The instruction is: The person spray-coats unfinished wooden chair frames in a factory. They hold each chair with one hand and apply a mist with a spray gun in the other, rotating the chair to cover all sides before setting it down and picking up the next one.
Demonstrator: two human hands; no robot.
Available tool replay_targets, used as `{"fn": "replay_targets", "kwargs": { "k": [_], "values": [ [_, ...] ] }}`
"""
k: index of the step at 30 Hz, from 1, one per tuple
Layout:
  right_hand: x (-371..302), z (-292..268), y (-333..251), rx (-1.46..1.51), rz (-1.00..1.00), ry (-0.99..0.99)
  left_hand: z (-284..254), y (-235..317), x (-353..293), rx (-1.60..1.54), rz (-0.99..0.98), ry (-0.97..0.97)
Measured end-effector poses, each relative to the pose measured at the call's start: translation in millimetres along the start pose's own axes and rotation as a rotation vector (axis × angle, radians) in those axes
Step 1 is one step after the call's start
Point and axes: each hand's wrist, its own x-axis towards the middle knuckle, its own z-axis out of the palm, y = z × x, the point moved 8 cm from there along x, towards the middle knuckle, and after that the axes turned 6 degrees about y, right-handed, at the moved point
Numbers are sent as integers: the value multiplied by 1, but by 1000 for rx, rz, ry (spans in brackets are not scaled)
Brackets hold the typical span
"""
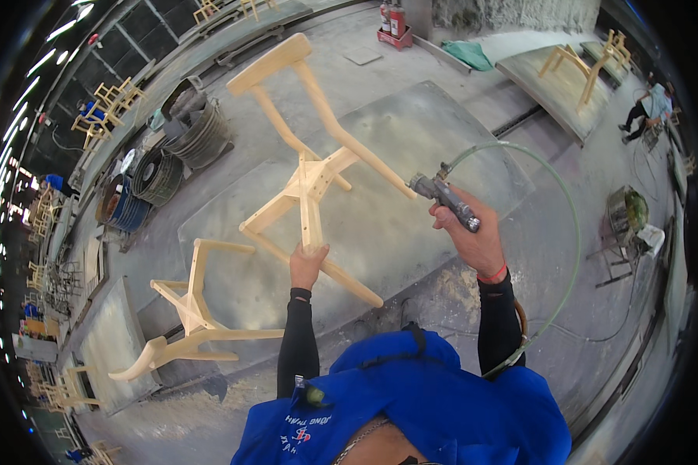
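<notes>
Left hand [305,269]: fingers clasping chair frame [310,180], tilted over the surface [423,128], contact unclear | Right hand [477,236]: fingers wrapped round tool [455,204], nose near a leg end [399,185] | Risk: one-handed hold may let frame twist; hose [504,144] could snag, pulling tool astray | Surface: grey, dust-marked | Room: second frame [191,311] left, bins [198,138], fire extinguishers [397,22] beyond

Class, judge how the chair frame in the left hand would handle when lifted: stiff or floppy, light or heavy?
The chair frame is probably stiff, its wooden bars crossing and joined mid-frame. It looks fairly light for its size, being mostly open gaps.
</notes>
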Motion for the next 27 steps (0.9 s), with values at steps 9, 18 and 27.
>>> {"fn": "replay_targets", "kwargs": {
  "k": [9,18,27],
  "values": [
    [-73,-97,155,-459,226,174,-24,22,3,138,223,364],
    [-99,-58,93,-11,283,37,-54,46,8,67,306,409],
    [-88,-20,32,45,168,37,-71,68,10,259,481,391]
  ]
}}
